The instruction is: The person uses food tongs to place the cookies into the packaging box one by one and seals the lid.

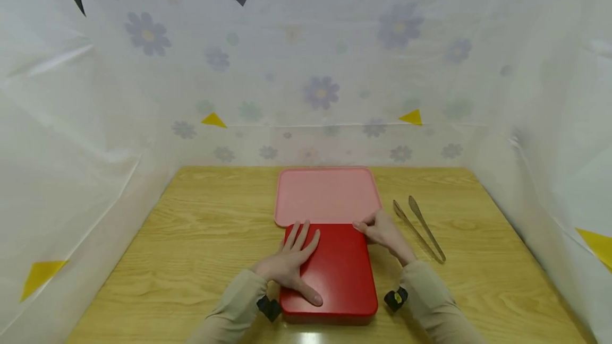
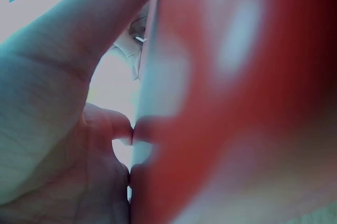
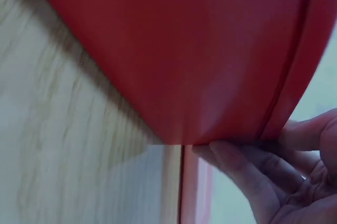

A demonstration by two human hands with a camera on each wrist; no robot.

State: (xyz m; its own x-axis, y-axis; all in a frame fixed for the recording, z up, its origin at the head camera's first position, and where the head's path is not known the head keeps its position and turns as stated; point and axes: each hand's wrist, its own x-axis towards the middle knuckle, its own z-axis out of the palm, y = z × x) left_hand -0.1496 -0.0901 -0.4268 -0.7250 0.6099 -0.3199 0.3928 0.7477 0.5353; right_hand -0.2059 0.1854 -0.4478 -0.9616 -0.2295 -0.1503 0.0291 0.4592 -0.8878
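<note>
A red rectangular box [image 1: 339, 275] lies on the table in front of me, its lid closed. Spread fingers of my left hand [image 1: 287, 264] rest on the left part of the lid, thumb toward the near edge. In the left wrist view, that hand's fingertips touch the glossy red surface [image 2: 210, 103]. My right hand [image 1: 382, 230] grips the box's far right corner, thumb on top. From the right wrist, its fingers [image 3: 242, 166] lie against the box's side, below a seam running along the lid rim [image 3: 295, 77].
Just behind the box is a pink tray [image 1: 330, 195], its near edge meeting the box. Metal tongs [image 1: 425, 238] lie spread on the wooden table [image 1: 201, 238], right of the right hand. White flower-patterned sheets [image 1: 306, 68] enclose the back and sides.
</note>
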